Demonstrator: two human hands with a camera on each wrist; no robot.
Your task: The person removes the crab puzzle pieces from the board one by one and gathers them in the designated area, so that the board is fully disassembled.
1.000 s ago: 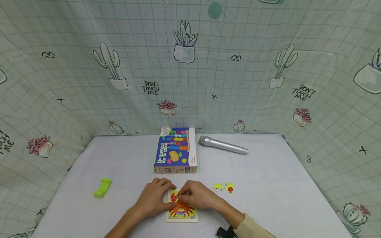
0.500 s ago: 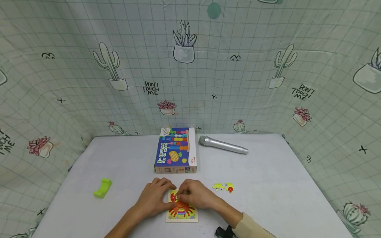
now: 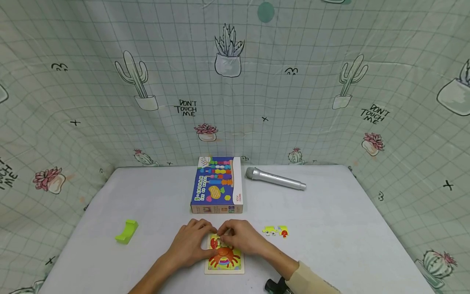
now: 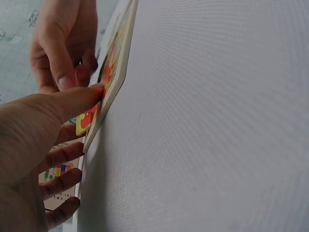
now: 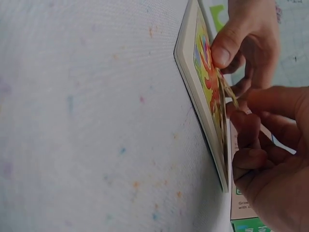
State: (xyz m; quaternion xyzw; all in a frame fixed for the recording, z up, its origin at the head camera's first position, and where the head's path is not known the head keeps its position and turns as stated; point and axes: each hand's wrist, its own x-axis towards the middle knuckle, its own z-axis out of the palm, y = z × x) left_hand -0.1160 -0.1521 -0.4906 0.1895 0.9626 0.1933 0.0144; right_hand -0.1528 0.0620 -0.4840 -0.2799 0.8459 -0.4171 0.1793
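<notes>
A crab jigsaw puzzle in a pale board (image 3: 224, 271) lies near the front of the table. My left hand (image 3: 191, 246) holds the board at its left side, thumb on the face and fingers about the far left corner. My right hand (image 3: 243, 237) is over the upper part of the puzzle. In the right wrist view its thumb and forefinger pinch the end of a thin puzzle piece (image 5: 229, 90), which tilts up from the board. The left wrist view shows a yellow and red piece corner (image 4: 85, 123) standing out past the board. The right fingers hide part of the puzzle.
Two loose yellow puzzle pieces, one with eyes (image 3: 270, 231) and one with red (image 3: 283, 231), lie to the right. A blue toy box (image 3: 216, 185) and a silver microphone (image 3: 275, 178) lie behind. A green block (image 3: 127, 232) is at left, a black object (image 3: 276, 286) by the right sleeve.
My right hand has shifted slightly away from me toward the board's far edge, uncovering more of the crab. The left hand stays in place on the board.
</notes>
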